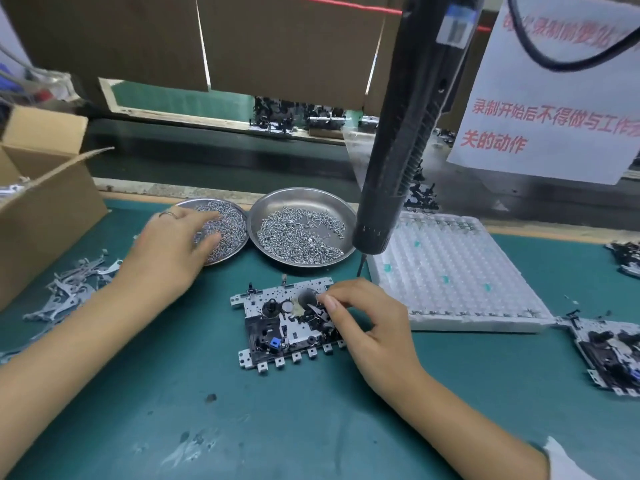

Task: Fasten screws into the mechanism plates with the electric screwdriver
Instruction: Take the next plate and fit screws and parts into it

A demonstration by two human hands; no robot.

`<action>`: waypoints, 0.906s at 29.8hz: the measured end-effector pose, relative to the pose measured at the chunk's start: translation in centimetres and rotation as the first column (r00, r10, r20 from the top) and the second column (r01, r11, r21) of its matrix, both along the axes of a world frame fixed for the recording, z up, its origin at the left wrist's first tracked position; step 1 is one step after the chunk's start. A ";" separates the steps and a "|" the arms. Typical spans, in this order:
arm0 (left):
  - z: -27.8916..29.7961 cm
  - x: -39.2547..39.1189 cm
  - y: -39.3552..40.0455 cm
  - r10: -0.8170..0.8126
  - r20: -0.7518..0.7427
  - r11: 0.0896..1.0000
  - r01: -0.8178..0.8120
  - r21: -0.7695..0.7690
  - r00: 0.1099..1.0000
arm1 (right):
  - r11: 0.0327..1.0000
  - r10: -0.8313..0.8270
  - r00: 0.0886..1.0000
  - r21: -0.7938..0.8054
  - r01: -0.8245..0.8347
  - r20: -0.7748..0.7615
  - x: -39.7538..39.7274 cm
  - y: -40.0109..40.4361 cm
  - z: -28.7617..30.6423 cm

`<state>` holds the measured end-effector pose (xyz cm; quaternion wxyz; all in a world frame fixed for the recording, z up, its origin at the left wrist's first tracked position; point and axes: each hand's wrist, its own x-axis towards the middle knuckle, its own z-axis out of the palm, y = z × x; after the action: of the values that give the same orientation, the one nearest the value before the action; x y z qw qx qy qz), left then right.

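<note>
A mechanism plate (277,327) of white metal with black parts and a small blue piece lies on the green mat at the centre. My right hand (370,323) rests on its right side, thumb and forefinger pinching a small metal lever on the plate. My left hand (176,244) reaches into the left steel dish of screws (230,233), fingers curled among them. A second steel dish (301,230) beside it holds more screws. The black electric screwdriver (391,168) hangs upright above the plate, its bit just behind my right hand, held by neither hand.
A white foam tray (450,271) sits to the right. More mechanism plates (609,351) lie at the right edge. An open cardboard box (45,202) stands at left, with loose metal levers (69,292) beside it. A paper notice (554,98) hangs at top right.
</note>
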<state>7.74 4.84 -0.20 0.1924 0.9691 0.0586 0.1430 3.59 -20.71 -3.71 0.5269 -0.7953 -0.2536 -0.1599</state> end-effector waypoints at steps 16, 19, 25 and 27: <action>-1.5 -1.5 -1.9 0.004 0.375 0.984 0.064 -0.168 0.927 | 0.990 0.041 0.991 -0.137 -0.023 0.127 0.8 0.3 0.7; -1.7 -1.9 -2.5 0.059 0.437 0.960 0.070 -0.273 0.897 | 0.966 0.035 0.985 -0.260 0.009 0.167 3.6 1.4 3.0; -2.0 -2.6 -3.4 0.089 0.446 0.911 0.109 -0.399 0.891 | 0.585 -0.237 0.962 -0.810 0.031 -0.135 9.0 3.8 4.8; -2.0 -2.6 -3.1 0.101 0.438 0.889 0.116 -0.442 0.893 | 0.588 -0.272 0.953 -0.807 0.052 -0.137 9.5 4.3 4.8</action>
<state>5.13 1.73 -2.18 0.4236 0.8370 0.0405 0.3440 13.06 -16.38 1.13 0.1282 -0.9790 -0.1569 0.0218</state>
